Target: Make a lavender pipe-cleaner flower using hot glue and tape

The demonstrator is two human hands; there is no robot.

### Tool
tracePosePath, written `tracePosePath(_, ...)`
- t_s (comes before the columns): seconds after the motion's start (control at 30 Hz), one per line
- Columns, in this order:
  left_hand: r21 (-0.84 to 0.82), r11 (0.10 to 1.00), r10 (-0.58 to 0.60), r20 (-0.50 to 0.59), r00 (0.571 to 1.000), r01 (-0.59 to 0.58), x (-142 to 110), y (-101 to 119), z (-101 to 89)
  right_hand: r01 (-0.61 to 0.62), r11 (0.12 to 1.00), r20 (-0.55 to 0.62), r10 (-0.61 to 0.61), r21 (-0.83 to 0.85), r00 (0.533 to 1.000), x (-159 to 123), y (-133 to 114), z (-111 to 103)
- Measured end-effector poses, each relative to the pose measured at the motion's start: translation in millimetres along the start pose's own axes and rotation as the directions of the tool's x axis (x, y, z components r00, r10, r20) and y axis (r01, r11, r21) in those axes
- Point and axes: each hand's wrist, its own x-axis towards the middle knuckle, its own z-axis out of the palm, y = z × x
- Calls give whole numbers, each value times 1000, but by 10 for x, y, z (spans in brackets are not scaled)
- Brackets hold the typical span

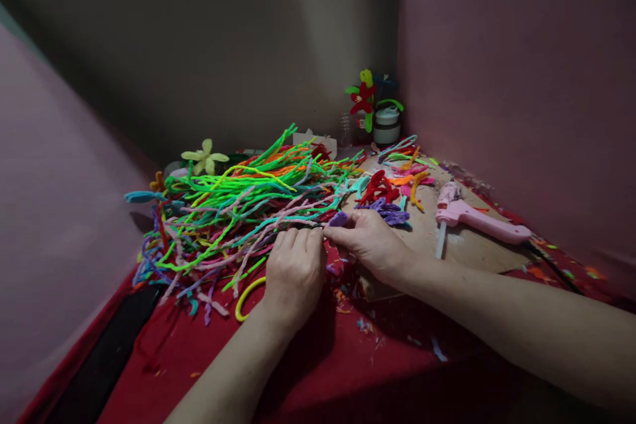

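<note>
My right hand [370, 242] is closed in a pinch, with a small purple pipe-cleaner loop [338, 219] standing up at its fingertips. Close beside it, my left hand [298, 268] has its fingers curled together; what they hold is hidden behind the knuckles. The two hands meet at the fingertips. Just left of my left wrist a yellow loop [243, 305] shows, partly covered, and I cannot tell what it belongs to. Purple bent pipe-cleaner pieces [390, 212] lie right behind my right hand, beside a red bundle [378, 189].
A large heap of coloured pipe cleaners [258, 182] spreads at the left. A pink glue gun [477, 220] rests on a brown board [472, 255] at the right. Pipe-cleaner flowers [364, 98] and a lidded jar [386, 126] stand at the back. Scraps litter the red cloth [348, 371].
</note>
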Motion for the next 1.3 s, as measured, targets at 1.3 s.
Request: tracePosePath(1.3,-614,-187,-89,788,609,767,77,61,-224,30,996,-70,-24,86,997,56,-1,-51)
